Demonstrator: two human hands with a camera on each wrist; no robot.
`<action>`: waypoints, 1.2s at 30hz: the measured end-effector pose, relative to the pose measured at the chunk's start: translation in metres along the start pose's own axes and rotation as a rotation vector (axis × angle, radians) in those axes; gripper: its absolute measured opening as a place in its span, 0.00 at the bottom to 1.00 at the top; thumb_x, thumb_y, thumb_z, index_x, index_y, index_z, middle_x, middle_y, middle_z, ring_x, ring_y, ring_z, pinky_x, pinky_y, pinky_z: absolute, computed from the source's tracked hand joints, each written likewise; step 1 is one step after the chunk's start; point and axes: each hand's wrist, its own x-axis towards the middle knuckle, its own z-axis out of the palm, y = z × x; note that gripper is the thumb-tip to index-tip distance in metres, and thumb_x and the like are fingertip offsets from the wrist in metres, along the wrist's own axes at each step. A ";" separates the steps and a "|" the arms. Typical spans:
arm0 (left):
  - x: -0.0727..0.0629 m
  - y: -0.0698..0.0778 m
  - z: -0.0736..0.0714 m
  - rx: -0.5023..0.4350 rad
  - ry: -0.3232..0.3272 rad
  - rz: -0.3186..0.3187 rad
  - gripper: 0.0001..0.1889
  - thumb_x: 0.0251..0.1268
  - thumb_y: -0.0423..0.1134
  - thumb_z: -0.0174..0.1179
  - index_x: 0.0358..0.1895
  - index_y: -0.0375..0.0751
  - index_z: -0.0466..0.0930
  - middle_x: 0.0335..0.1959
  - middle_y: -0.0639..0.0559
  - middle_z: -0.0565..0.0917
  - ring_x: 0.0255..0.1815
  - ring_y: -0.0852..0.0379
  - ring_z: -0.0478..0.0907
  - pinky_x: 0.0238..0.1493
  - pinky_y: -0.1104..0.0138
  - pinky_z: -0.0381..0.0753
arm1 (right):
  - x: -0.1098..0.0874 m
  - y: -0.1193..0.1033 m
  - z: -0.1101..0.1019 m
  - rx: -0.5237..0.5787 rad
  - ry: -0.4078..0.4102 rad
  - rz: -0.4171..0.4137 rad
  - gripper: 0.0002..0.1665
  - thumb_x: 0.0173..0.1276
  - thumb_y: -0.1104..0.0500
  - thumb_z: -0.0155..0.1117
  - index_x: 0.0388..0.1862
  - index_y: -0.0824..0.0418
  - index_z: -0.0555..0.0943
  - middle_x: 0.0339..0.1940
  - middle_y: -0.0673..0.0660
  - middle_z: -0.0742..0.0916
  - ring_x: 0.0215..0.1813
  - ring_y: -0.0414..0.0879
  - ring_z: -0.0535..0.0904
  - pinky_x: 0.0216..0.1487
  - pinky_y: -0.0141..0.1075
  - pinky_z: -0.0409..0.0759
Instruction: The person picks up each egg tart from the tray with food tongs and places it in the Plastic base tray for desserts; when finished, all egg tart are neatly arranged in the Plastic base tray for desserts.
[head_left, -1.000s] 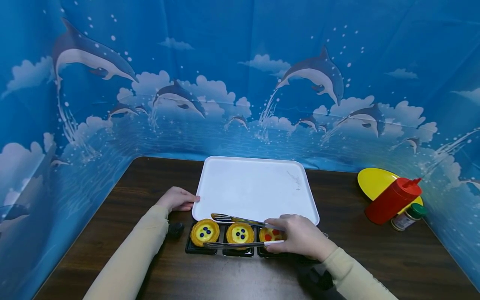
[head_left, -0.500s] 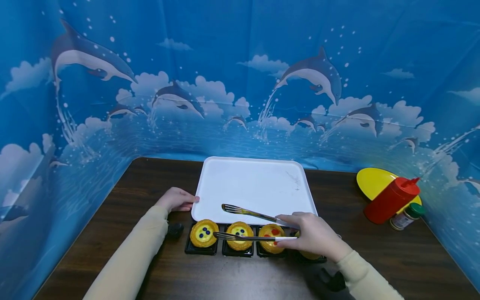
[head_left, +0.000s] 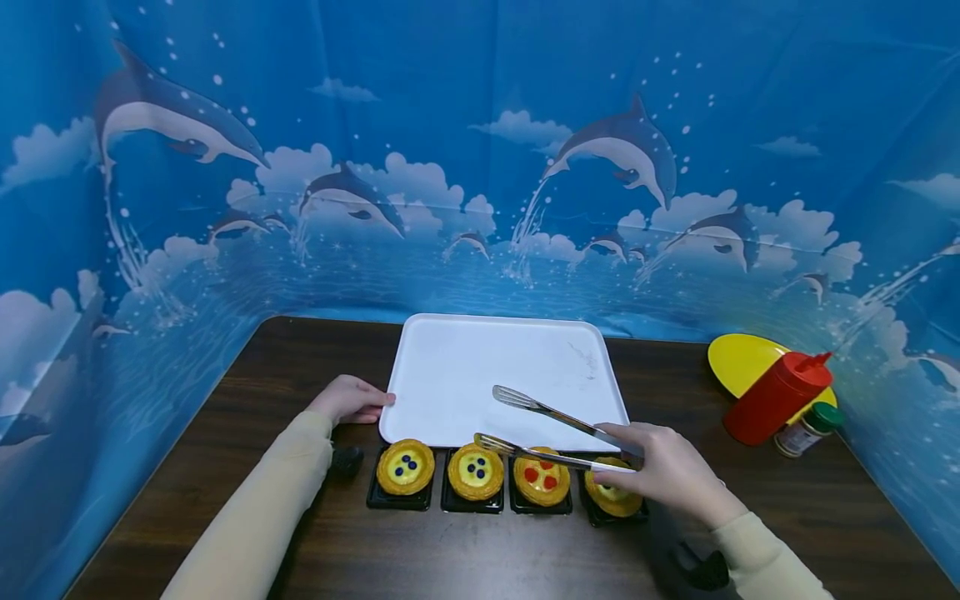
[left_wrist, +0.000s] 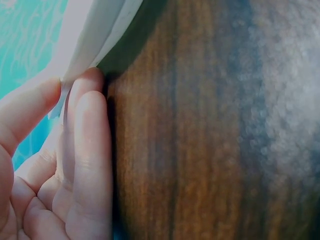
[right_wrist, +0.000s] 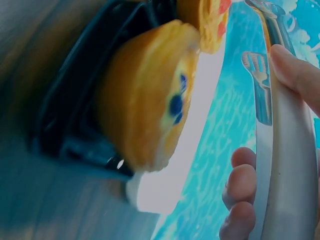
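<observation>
My left hand (head_left: 349, 400) pinches the left rim of a white tray (head_left: 450, 358); in the left wrist view the thumb lies on one side of the edge and the fingers (left_wrist: 90, 130) on the other. Metal tongs (head_left: 558, 416) are held in my right hand (head_left: 667, 468), their arms spread apart with nothing between the tips. They reach over the tray's front part. Below the tray, several egg tarts stand in a row in black plastic holders. Two at left (head_left: 406, 467) carry dark blue berries, the third (head_left: 542, 478) has red pieces. My right fingers partly cover the rightmost tart (right_wrist: 145, 100).
At the right of the dark wooden table (head_left: 315, 533), a red squeeze bottle (head_left: 776, 400) leans over a yellow plate (head_left: 738, 360). A small green-capped jar (head_left: 808, 429) is beside it. Behind hangs a blue dolphin-print cloth (head_left: 450, 125).
My right hand has moved right with the tongs, from over the tarts toward the tray's right front, uncovering the third tart and most of the fourth. My left hand stays at the tray's rim.
</observation>
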 end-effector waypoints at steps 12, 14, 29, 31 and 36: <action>0.002 0.001 0.000 -0.001 0.006 -0.005 0.20 0.59 0.43 0.66 0.46 0.29 0.81 0.27 0.48 0.85 0.24 0.60 0.83 0.32 0.73 0.82 | -0.015 0.035 -0.014 -0.010 0.047 0.135 0.44 0.50 0.32 0.69 0.59 0.59 0.78 0.50 0.60 0.85 0.46 0.52 0.81 0.43 0.50 0.83; 0.001 0.001 -0.001 0.002 0.001 -0.001 0.20 0.59 0.43 0.66 0.46 0.29 0.81 0.27 0.48 0.85 0.24 0.61 0.83 0.33 0.73 0.82 | -0.017 0.040 -0.016 -0.010 0.050 0.163 0.45 0.50 0.32 0.69 0.60 0.60 0.78 0.50 0.60 0.85 0.45 0.52 0.81 0.42 0.50 0.83; 0.001 0.000 0.001 0.009 0.020 -0.002 0.19 0.59 0.42 0.66 0.46 0.28 0.80 0.28 0.47 0.85 0.24 0.60 0.82 0.32 0.73 0.82 | -0.011 0.072 -0.010 0.018 0.162 0.340 0.51 0.53 0.29 0.64 0.63 0.66 0.72 0.43 0.65 0.85 0.31 0.48 0.72 0.27 0.34 0.74; 0.000 0.000 0.001 0.008 0.016 0.000 0.19 0.59 0.42 0.66 0.46 0.28 0.80 0.29 0.47 0.85 0.24 0.60 0.82 0.32 0.73 0.82 | -0.008 0.076 -0.009 0.033 0.174 0.367 0.53 0.54 0.29 0.63 0.64 0.68 0.71 0.44 0.67 0.84 0.33 0.49 0.73 0.28 0.33 0.74; -0.002 0.000 0.002 0.006 0.019 0.000 0.20 0.59 0.43 0.66 0.46 0.28 0.80 0.28 0.47 0.85 0.24 0.60 0.82 0.32 0.73 0.82 | -0.001 0.086 -0.007 0.041 0.195 0.389 0.53 0.58 0.31 0.61 0.65 0.72 0.67 0.47 0.71 0.82 0.33 0.51 0.73 0.30 0.35 0.75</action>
